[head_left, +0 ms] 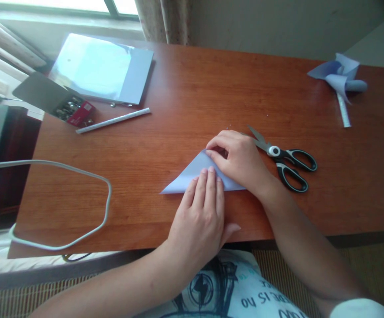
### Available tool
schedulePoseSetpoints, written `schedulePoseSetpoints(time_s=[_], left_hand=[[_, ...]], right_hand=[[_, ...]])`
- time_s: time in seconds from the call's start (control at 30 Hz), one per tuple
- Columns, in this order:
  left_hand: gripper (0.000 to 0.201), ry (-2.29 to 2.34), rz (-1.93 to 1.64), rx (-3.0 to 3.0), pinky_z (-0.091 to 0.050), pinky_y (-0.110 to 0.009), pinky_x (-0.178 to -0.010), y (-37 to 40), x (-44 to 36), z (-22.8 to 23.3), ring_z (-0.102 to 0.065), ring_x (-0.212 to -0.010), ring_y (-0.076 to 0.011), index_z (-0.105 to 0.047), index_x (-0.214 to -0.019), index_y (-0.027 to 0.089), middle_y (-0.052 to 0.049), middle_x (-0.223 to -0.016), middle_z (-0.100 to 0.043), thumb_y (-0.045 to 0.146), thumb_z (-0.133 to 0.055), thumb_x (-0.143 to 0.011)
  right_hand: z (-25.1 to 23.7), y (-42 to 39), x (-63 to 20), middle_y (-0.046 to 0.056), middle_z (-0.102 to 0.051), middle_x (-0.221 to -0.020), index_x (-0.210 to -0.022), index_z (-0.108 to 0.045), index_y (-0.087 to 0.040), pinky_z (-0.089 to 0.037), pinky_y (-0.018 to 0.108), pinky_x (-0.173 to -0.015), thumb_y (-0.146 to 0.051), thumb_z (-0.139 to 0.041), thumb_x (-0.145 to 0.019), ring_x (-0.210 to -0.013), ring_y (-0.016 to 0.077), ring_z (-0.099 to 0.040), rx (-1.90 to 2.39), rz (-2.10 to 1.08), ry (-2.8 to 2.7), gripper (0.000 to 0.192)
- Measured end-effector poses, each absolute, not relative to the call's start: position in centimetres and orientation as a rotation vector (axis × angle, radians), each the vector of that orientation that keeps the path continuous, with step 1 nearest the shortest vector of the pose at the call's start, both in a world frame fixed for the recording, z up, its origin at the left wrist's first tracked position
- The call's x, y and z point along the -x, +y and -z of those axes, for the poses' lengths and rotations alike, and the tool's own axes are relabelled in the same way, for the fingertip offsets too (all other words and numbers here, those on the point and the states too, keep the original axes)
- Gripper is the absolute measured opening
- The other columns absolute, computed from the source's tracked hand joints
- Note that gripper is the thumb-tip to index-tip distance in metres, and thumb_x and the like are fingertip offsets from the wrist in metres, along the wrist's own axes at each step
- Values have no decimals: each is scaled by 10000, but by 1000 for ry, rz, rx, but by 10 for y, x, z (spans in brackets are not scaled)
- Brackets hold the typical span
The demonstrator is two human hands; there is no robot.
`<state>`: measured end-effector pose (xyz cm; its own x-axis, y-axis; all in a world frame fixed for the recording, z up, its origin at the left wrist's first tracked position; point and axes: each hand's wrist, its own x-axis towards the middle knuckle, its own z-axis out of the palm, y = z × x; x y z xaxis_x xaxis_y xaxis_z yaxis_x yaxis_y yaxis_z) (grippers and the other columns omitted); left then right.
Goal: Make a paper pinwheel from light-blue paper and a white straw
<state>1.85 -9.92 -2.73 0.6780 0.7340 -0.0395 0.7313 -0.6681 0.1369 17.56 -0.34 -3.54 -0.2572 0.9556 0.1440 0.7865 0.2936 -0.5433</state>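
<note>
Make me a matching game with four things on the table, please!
Things:
1. paper
2. scissors
3. pinwheel
4. cable

Clues:
A. near the far right corner of the table
B. under the left hand
C. curving over the table's left side
D. has black handles

Right pairs: 1-B, 2-D, 3-A, 4-C

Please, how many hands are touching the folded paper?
2: the left hand lies with its fingers flat on the folded paper; the right hand is at its top corner.
</note>
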Motion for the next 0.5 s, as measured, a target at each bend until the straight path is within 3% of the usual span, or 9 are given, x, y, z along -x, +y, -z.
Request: schedulePoseSetpoints(time_s=[0.33,0.43,0.5], left_hand=[[1136,1153,-35,-2700,-149,-545,-1274,-107,-14,41,-159,-1564,-458,-292,-1548,-89,-353,-1642,-216,823,-387,-877],[1142,1153,-57,-2688,-131,-549,-1275,-108,-13,43,-128,-1568,-459,-291,-1551,-84,-356,-1646,-200,834,-359,-875],[1145,1157,-67,-2682,-127,-547,-1277,-108,-12,45,-118,-1571,-456,-273,-1561,-76,-347,-1654,-184,834,-367,-873]], right_hand=[[42,-2,-177,43,-704,-832,-798,-692,-174,-454,330,-786,-97,-716,-869,-818,218,-626,1567,-450,-2170,108],[37,-4,-176,73,-716,-910,-906,-704,-166,-470,358,-829,-123,-709,-888,-890,251,-627,1596,-367,-2221,47],[30,-11,-176,107,-725,-994,-1010,-709,-150,-482,384,-865,-118,-674,-911,-959,280,-622,1605,-262,-2263,110]])
